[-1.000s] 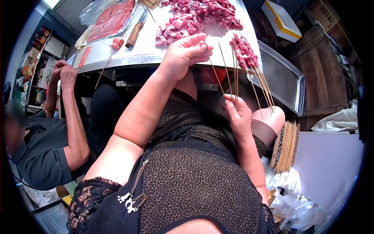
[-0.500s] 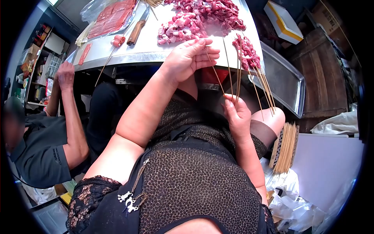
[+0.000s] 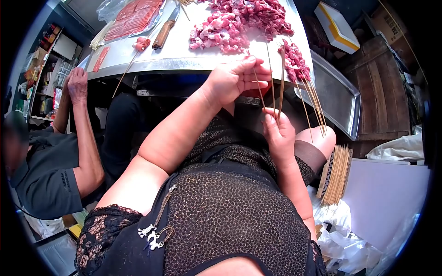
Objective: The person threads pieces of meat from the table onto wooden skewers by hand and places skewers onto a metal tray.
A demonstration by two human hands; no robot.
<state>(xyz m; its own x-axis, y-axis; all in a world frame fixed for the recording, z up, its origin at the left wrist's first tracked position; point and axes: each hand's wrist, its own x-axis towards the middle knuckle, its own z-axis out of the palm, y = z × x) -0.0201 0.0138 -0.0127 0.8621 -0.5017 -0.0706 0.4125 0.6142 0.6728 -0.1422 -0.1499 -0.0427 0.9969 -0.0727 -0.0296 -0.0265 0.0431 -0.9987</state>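
My left hand (image 3: 232,82) is just past the table's near edge, palm turned inward and fingers stretched out with slight gaps. A thin wooden skewer (image 3: 259,89) runs up to its fingers; I see no meat on that skewer. My right hand (image 3: 280,133), below and to the right, is closed round the lower ends of several bamboo skewers (image 3: 282,85) that fan upward. To their right, more skewers (image 3: 315,103) lean from a small pile of cut meat (image 3: 295,60) at the table corner. A larger heap of raw meat pieces (image 3: 221,30) lies beyond my left hand.
On the white table (image 3: 152,57) lie a wooden-handled knife (image 3: 163,34), bagged red meat slices (image 3: 133,18) and a skewer with meat rolls (image 3: 142,43). A co-worker's hand (image 3: 77,85) is at left. A metal tray (image 3: 338,96) and a skewer holder (image 3: 336,177) are at right.
My left hand has moved slightly right and down, closer to the skewers. My right hand stays almost in place, still holding its skewers. The view has shifted a little.
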